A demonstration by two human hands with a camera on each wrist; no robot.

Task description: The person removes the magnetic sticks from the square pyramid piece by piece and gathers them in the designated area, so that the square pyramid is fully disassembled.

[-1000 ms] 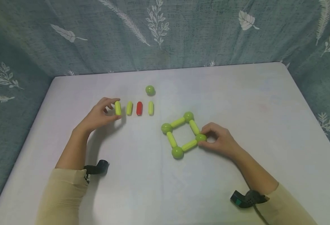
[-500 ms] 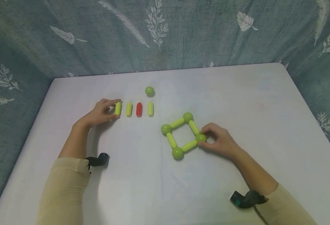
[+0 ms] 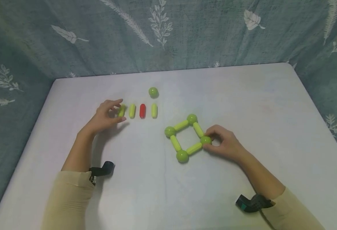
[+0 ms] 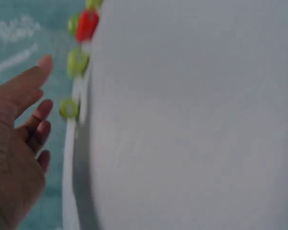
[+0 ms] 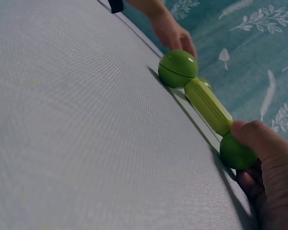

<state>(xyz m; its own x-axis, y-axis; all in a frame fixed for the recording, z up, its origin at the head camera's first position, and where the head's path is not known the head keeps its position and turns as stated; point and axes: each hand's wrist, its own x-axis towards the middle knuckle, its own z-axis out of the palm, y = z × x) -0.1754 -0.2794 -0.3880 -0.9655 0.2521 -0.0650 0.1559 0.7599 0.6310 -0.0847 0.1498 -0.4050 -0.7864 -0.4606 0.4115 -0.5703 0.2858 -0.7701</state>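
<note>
My left hand (image 3: 106, 115) hovers around a yellow-green rod (image 3: 122, 110) lying leftmost in a row; thumb and fingers are spread apart from it. In the left wrist view the same hand (image 4: 21, 129) is separate from the rods. My right hand (image 3: 224, 142) pinches a green ball (image 3: 205, 140), one corner of a square frame of balls and yellow-green rods (image 3: 175, 143) on the table. Close up in the right wrist view, thumb and fingers grip the ball (image 5: 237, 152), with a rod (image 5: 209, 106) running to another ball (image 5: 177, 69).
Beside the leftmost rod lie a second yellow-green rod (image 3: 132, 111), a red rod (image 3: 142, 111) and another yellow-green rod (image 3: 154, 110). A loose green ball (image 3: 153, 92) sits behind them. The white table (image 3: 257, 102) backs onto a leaf-patterned curtain (image 3: 200, 35).
My left hand has lowered the yellow-green rod to the table at the row's left end and let go, fingers spreading. The right hand keeps its grip on the ball, hardly moving.
</note>
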